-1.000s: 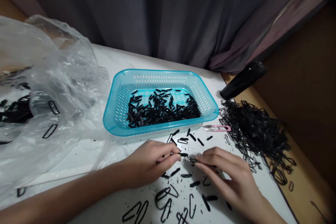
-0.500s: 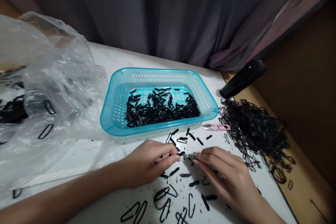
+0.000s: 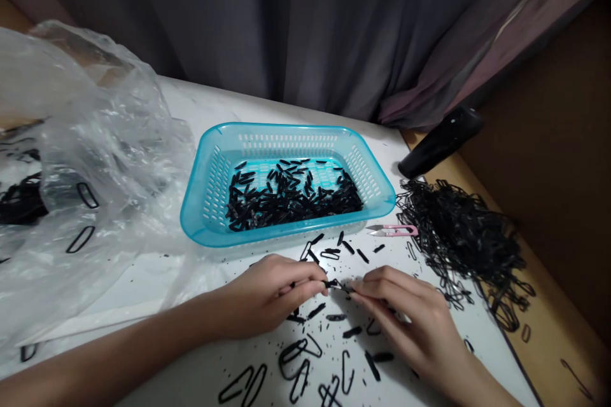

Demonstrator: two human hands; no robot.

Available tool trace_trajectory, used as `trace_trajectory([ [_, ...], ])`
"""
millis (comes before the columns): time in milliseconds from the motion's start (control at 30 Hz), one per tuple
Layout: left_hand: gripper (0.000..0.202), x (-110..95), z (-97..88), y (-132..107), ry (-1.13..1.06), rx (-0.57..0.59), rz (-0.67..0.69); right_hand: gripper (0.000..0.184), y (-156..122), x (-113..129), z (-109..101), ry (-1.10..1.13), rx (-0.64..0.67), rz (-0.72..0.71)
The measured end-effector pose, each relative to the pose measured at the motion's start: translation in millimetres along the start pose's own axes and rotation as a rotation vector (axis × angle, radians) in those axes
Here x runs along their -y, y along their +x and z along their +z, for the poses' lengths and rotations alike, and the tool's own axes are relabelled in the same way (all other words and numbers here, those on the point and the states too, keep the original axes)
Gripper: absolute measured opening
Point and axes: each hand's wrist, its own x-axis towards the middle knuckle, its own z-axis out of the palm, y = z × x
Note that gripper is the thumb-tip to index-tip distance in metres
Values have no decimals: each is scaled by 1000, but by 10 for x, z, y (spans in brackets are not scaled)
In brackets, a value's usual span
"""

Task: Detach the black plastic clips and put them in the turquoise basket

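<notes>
My left hand (image 3: pixel 271 296) and my right hand (image 3: pixel 414 324) meet fingertip to fingertip over the white table (image 3: pixel 191 331). Both are closed in a pinch on one small black plastic piece (image 3: pixel 334 284) held between them. Loose black loops and short black pieces (image 3: pixel 305 362) lie scattered on the table under and in front of my hands. Just beyond them stands a turquoise basket (image 3: pixel 210 203) holding a heap of small black pieces (image 3: pixel 291 194).
A pink thread snipper (image 3: pixel 394 229) lies right of the basket. A big tangle of black loops (image 3: pixel 458 235) covers the table's right edge, with a black handle-like object (image 3: pixel 436 140) behind it. A crumpled clear plastic bag (image 3: pixel 81 172) with black loops fills the left. Grey curtain behind.
My hands have stayed pinched together and shifted slightly toward the left; the small black piece between them has been worked a little. The view drifted slightly.
</notes>
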Motion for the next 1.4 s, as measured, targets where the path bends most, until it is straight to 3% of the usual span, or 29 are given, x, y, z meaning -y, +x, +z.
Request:
trace_trajectory([
  [233,26,22,39,8,19,-32,-12,16,42,73,2,249,-62,80],
  [367,24,5,32,10,-15,-51,-46,23,25,61,-18,142,-118,41],
  [600,25,23,41,10,-27,-73,-68,23,12,48,-19,41,-40,-6],
  [1400,27,20,43,10,-12,-66,-93,17,8,32,11,-131,-28,-43],
])
